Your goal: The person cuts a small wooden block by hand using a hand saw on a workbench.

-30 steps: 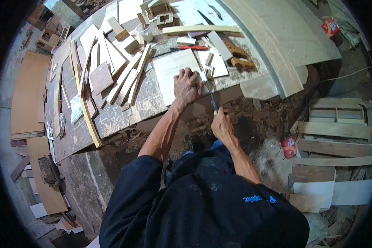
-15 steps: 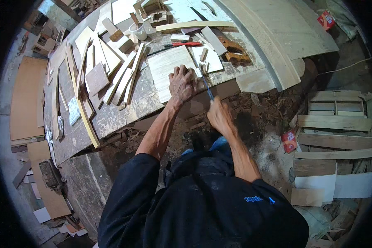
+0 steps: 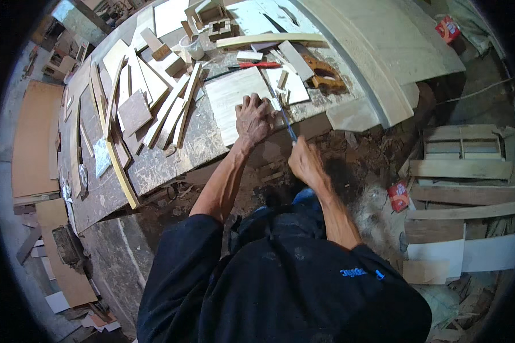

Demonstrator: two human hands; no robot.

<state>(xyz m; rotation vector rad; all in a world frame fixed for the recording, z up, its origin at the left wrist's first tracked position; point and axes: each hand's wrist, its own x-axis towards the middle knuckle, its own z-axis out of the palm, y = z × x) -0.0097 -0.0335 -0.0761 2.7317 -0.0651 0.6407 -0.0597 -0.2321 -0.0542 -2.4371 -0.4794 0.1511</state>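
Observation:
On a pale square wooden board (image 3: 226,94) at the near edge of the workbench, my left hand (image 3: 254,118) presses down with its fingers spread and bent. A long thin blue-handled tool (image 3: 290,130) runs along the board's right side; its exact kind is hard to make out. My right hand (image 3: 308,163) is closed round the handle end, just off the bench's front edge. Right of the tool lies a white piece of board (image 3: 296,90) with small wood offcuts on it. A red-handled tool (image 3: 260,65) rests behind the square board.
Several wood strips (image 3: 166,117) cover the bench (image 3: 154,171) on the left. A plastic cup (image 3: 193,48) stands among the pieces. An orange-brown saw handle (image 3: 326,74) lies at the right. Stacked planks (image 3: 463,194) and a red packet (image 3: 399,195) are on the right floor.
The view has shifted slightly. My left hand stays on the board, and my right hand still grips the blue-handled tool in nearly the same place.

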